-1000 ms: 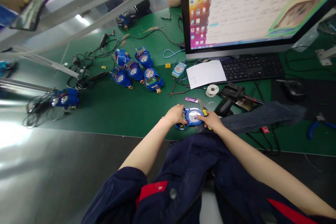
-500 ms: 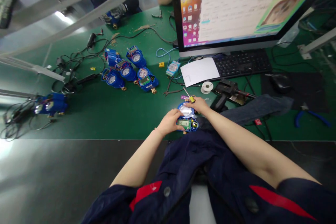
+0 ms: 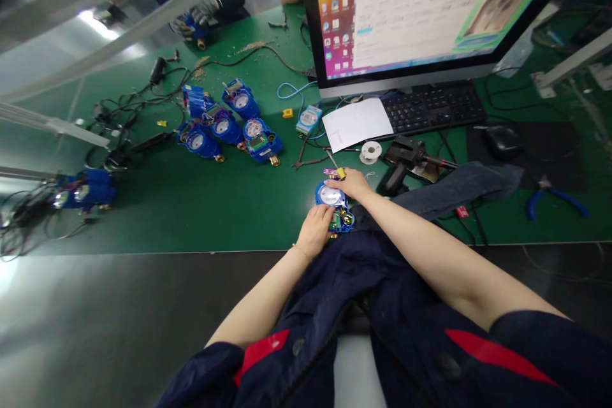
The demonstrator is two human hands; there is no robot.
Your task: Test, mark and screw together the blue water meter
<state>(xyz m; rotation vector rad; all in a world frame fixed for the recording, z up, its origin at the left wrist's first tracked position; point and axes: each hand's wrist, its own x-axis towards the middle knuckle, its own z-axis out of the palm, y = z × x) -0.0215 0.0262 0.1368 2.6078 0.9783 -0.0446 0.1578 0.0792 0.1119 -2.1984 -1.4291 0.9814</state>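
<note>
A blue water meter (image 3: 324,192) with a round white dial, an uncovered green circuit board and brass ends lies near the table's front edge. My left hand (image 3: 315,227) grips its lower left side, fingers bent over the circuit board and partly covering it. In my right hand (image 3: 354,184) is a screwdriver (image 3: 341,173) with a yellow handle, its shaft pointing up and away from the dial. That hand's fingers also touch the dial's right edge. Just beyond the meter lies a small purple strip (image 3: 329,171).
Several opened blue meters (image 3: 261,143) stand to the left. Pliers (image 3: 306,162), a solder spool (image 3: 370,152), a dark tool (image 3: 406,162) and paper (image 3: 356,124) lie beyond my hands. A keyboard (image 3: 435,108) and monitor (image 3: 406,73) stand behind. Across the table, another person's gloved hand (image 3: 203,13) holds a blue meter.
My left hand has slid up and over the circuit board, covering more of its display. My right hand keeps the screwdriver by the dial. The whole view has shifted slightly.
</note>
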